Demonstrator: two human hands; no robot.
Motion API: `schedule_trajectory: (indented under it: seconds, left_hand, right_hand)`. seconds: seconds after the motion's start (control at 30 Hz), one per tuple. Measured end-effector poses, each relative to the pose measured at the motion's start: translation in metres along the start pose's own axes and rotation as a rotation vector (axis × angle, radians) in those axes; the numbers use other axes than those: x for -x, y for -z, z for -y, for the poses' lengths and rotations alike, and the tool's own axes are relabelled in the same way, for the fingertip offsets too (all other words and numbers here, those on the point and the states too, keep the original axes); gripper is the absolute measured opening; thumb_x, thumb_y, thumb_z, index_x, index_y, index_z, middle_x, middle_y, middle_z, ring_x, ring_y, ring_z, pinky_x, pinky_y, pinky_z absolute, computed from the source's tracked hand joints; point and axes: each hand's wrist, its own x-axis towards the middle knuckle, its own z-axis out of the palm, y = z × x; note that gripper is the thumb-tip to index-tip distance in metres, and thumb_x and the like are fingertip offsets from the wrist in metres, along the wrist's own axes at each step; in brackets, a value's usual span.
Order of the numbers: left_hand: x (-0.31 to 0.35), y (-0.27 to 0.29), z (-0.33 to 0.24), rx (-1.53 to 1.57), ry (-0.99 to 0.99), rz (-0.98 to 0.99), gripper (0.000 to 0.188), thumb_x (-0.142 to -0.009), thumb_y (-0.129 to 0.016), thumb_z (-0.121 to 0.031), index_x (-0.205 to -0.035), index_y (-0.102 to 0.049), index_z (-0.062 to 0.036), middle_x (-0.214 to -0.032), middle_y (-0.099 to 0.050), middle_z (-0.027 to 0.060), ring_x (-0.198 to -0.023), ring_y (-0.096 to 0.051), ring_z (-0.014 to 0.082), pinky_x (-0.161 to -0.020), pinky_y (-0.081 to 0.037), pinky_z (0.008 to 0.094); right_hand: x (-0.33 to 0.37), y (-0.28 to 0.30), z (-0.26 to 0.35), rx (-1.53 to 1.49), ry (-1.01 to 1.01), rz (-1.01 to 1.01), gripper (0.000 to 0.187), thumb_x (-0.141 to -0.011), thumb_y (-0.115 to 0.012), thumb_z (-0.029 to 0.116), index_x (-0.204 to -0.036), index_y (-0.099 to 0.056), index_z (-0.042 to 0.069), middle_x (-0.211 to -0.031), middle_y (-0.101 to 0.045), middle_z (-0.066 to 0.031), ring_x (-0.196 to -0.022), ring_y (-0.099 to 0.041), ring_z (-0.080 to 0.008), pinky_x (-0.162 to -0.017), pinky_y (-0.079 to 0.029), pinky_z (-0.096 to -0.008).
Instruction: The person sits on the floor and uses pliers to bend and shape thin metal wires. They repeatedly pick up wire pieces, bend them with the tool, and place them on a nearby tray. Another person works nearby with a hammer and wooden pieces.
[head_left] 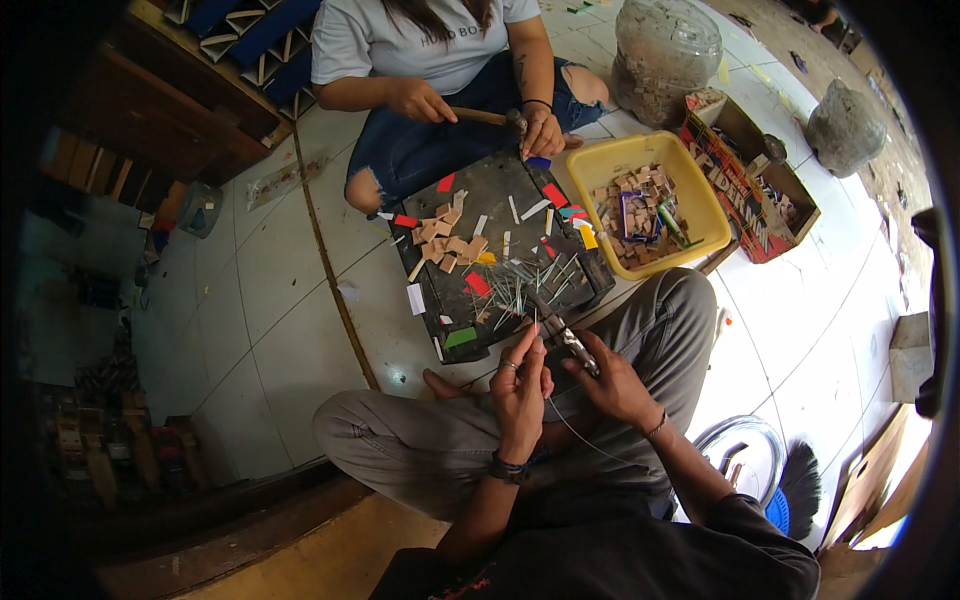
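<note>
My left hand (520, 385) pinches a thin pale wire (577, 432), whose tip sticks up above the fingers while its other end curves down across my lap to the right. In my right hand (615, 380) is a pair of pliers (570, 343), its jaws close to the wire tip. Whether the jaws touch the wire, I cannot tell. Just beyond both hands, many short cut wire pieces (508, 290) lie scattered on a dark low work block (425, 325). Small brown wooden pieces (450, 240) and coloured strips (478, 285) share its top.
Opposite me a person (430, 60) sits cross-legged, holding a hammer (480, 116) over the block's far edge. A yellow basin (640, 262) of wooden pieces and a printed carton (750, 205) stand at right. A wire coil (775, 455) and a black brush (800, 490) lie near my right elbow.
</note>
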Motion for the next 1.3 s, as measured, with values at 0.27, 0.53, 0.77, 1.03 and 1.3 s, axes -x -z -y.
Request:
schedule_trajectory:
  seconds: [0.27, 0.53, 0.77, 1.03, 1.3]
  left_hand:
    - [-0.002, 0.001, 0.003, 0.008, -0.009, -0.015, 0.032, -0.101, -0.057, -0.015, -0.132, -0.061, -0.0087, -0.096, -0.058, -0.0016, -0.061, -0.045, 0.0016, -0.051, -0.037, 0.0181]
    - [-0.006, -0.001, 0.004, 0.023, 0.030, -0.013, 0.032, -0.101, -0.058, -0.015, -0.132, -0.061, -0.0095, -0.098, -0.058, -0.0005, -0.062, -0.046, 0.0023, -0.051, -0.037, 0.0184]
    - [-0.009, -0.004, 0.006, -0.010, -0.006, 0.001, 0.032, -0.101, -0.059, -0.016, -0.132, -0.061, -0.0092, -0.099, -0.059, 0.0003, -0.062, -0.046, 0.0021, -0.051, -0.037, 0.0179]
    - [-0.010, -0.004, 0.006, -0.023, -0.001, 0.001, 0.032, -0.101, -0.058, -0.018, -0.132, -0.061, -0.0091, -0.099, -0.059, 0.0009, -0.062, -0.046, 0.0028, -0.052, -0.037, 0.0179]
    - [-0.009, -0.002, 0.007, -0.010, 0.016, 0.006, 0.033, -0.102, -0.057, -0.019, -0.133, -0.060, -0.0083, -0.099, -0.058, 0.0015, -0.064, -0.047, 0.0040, -0.055, -0.039, 0.0186]
  right_hand:
    - [-0.001, -0.003, -0.004, 0.063, 0.024, -0.027, 0.044, -0.095, -0.064, 0.029, -0.124, -0.051, -0.002, -0.101, -0.065, -0.0252, -0.096, -0.064, -0.0431, -0.079, -0.051, -0.0462]
    - [-0.003, -0.003, -0.004, 0.069, -0.079, -0.035, 0.037, -0.094, -0.063, 0.033, -0.108, -0.054, 0.000, -0.088, -0.063, -0.0253, -0.087, -0.062, -0.0448, -0.072, -0.048, -0.0483]
    - [-0.008, 0.000, 0.000, 0.051, -0.188, -0.003, 0.033, -0.094, -0.061, 0.033, -0.098, -0.055, 0.001, -0.080, -0.060, -0.0251, -0.081, -0.061, -0.0445, -0.069, -0.046, -0.0464]
    - [-0.010, 0.000, 0.003, 0.058, -0.211, -0.006, 0.032, -0.095, -0.061, 0.033, -0.094, -0.054, 0.001, -0.078, -0.059, -0.0247, -0.079, -0.061, -0.0439, -0.068, -0.046, -0.0458]
    - [-0.011, -0.003, 0.002, 0.063, -0.197, -0.037, 0.031, -0.094, -0.062, 0.031, -0.092, -0.054, 0.002, -0.077, -0.059, -0.0254, -0.079, -0.062, -0.0449, -0.066, -0.046, -0.0469]
